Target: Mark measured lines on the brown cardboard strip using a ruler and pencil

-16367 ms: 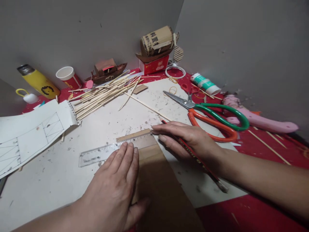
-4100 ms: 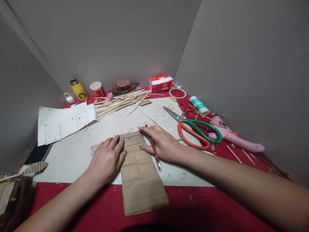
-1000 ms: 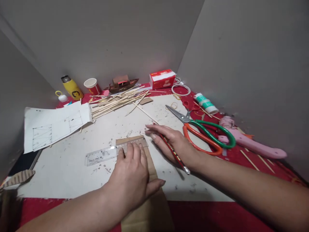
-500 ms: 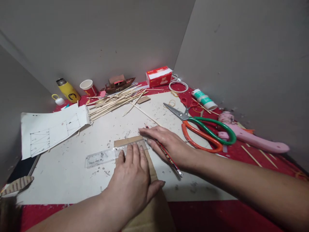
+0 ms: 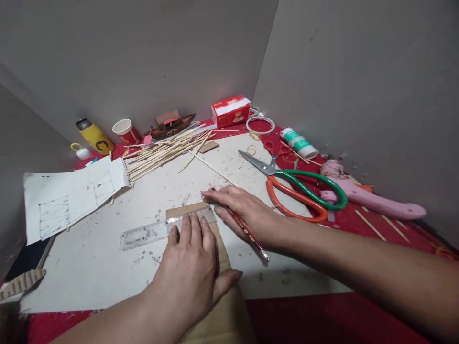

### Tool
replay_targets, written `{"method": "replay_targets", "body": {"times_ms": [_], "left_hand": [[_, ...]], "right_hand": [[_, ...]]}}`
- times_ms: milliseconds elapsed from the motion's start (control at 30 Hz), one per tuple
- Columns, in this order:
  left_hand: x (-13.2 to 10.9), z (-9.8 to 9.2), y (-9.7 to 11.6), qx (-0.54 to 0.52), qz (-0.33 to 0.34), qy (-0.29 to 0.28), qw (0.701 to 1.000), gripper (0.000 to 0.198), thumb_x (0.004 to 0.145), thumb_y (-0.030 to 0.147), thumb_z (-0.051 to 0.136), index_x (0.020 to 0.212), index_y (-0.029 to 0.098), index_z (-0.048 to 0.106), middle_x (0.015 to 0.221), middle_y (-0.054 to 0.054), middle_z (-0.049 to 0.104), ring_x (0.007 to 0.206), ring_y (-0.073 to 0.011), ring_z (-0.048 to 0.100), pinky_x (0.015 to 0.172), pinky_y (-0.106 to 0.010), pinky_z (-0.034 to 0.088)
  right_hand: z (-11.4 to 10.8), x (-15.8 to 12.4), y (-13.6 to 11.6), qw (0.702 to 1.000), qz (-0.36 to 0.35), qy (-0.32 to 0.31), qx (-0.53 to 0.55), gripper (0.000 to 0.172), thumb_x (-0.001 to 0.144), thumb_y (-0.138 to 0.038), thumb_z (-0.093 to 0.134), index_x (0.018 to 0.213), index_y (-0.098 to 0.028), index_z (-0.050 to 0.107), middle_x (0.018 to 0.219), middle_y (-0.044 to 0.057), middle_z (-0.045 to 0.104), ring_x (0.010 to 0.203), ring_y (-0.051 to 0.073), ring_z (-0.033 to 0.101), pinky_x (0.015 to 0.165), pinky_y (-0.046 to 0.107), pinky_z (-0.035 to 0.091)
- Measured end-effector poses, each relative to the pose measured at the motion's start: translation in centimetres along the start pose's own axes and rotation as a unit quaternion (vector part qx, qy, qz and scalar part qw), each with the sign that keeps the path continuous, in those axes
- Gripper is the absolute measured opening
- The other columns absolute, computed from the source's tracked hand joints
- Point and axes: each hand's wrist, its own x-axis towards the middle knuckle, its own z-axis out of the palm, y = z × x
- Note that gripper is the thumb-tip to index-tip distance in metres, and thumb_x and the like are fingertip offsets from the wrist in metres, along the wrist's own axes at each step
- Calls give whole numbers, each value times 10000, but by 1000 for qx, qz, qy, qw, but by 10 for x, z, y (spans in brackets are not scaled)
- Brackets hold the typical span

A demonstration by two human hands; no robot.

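Note:
My left hand (image 5: 191, 267) lies flat with its fingers outstretched, pressing a clear plastic ruler (image 5: 141, 234) against a strip of brown cardboard (image 5: 229, 310). The ruler crosses the cardboard near its far end and sticks out to the left. A dark red pencil (image 5: 247, 232) with a silver eraser end is held in my right hand (image 5: 251, 212), its tip pointing away from me. The fingertips of that hand rest by the far right corner of the cardboard, close to the ruler's end.
Large scissors (image 5: 276, 172) with green and orange handles lie right, beside a pink glue gun (image 5: 376, 198). Behind are thin wooden sticks (image 5: 165, 155), a model boat (image 5: 172, 125), a paper cup (image 5: 125, 131) and a yellow bottle (image 5: 95, 137). A sketched sheet (image 5: 79, 196) lies left.
The view has shifted slightly, so most things sit a little further left. Both hands keep their places on the ruler and cardboard, and the pencil stays in my right hand.

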Motion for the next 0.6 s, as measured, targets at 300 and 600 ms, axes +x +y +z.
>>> {"method": "replay_targets", "body": {"times_ms": [300, 600], "left_hand": [[1, 3, -1, 0, 0, 8, 1000, 896, 887, 711, 463, 1408, -16, 521, 1407, -302, 545, 1304, -440, 536, 1000, -563, 509], [-2, 2, 3, 39, 11, 52, 998, 929, 909, 757, 356, 1370, -26, 546, 1340, -265, 622, 1249, -392, 581, 975, -499, 514]], "right_hand": [[0, -2, 0, 1000, 10, 10, -8, 354, 942, -156, 530, 1284, -114, 608, 1120, 162, 710, 1054, 256, 673, 926, 433, 576], [6, -9, 7, 999, -15, 24, -36, 346, 978, -268, 500, 1314, -223, 569, 1111, 141, 699, 997, 273, 711, 831, 405, 606]]}}
